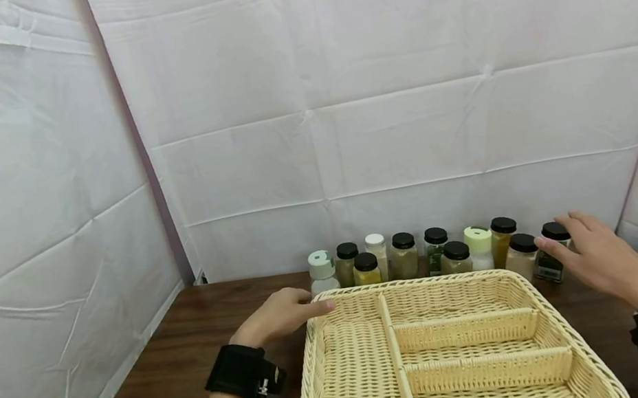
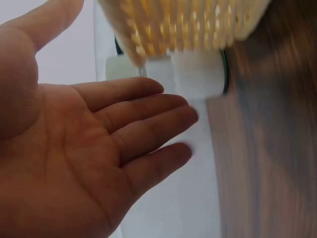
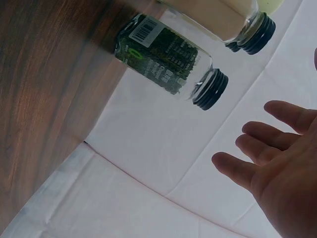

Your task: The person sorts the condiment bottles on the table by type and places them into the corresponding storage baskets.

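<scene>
A pale woven basket (image 1: pixel 396 361) with dividers sits at the front of the table. At its far left corner is my left hand (image 1: pixel 283 312), the thumb over the rim and the fingers straight in the left wrist view, near a white bottle with a pale green lid (image 1: pixel 322 271). My right hand (image 1: pixel 607 261) is spread beside a black-lidded glass jar (image 1: pixel 550 263) at the right end of the row. In the right wrist view this jar (image 3: pixel 161 57) holds dark green dried herbs, and the right hand's fingers (image 3: pixel 235 171) are apart from it.
Several spice jars stand behind the basket, among them a yellow one (image 1: pixel 367 273), a white-capped one (image 1: pixel 376 252) and a lime-lidded bottle (image 1: pixel 480 250). White cloth walls (image 1: pixel 398 145) enclose the dark wooden table (image 1: pixel 155 392) at the back and sides.
</scene>
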Demonstrator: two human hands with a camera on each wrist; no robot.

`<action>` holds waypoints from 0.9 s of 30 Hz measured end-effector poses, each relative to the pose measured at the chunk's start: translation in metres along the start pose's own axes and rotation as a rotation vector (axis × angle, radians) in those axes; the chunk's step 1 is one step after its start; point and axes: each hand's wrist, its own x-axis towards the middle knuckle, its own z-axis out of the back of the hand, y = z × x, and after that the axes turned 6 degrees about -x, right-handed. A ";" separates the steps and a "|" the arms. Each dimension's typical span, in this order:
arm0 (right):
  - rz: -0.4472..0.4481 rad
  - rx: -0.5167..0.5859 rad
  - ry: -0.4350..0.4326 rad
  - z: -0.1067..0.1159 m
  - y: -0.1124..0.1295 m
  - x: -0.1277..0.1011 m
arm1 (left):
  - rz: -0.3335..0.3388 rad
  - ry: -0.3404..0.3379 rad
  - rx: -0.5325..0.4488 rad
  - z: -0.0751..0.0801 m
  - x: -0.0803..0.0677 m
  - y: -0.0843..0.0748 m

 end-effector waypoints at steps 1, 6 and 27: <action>-0.001 0.003 -0.003 0.000 -0.001 0.001 | -0.011 0.013 -0.009 -0.001 0.002 0.000; -0.001 0.004 -0.015 0.000 -0.005 0.007 | -0.033 0.015 -0.071 -0.007 0.013 -0.004; -0.037 0.018 -0.017 -0.004 -0.027 0.025 | -0.029 -0.207 0.005 -0.028 0.031 -0.011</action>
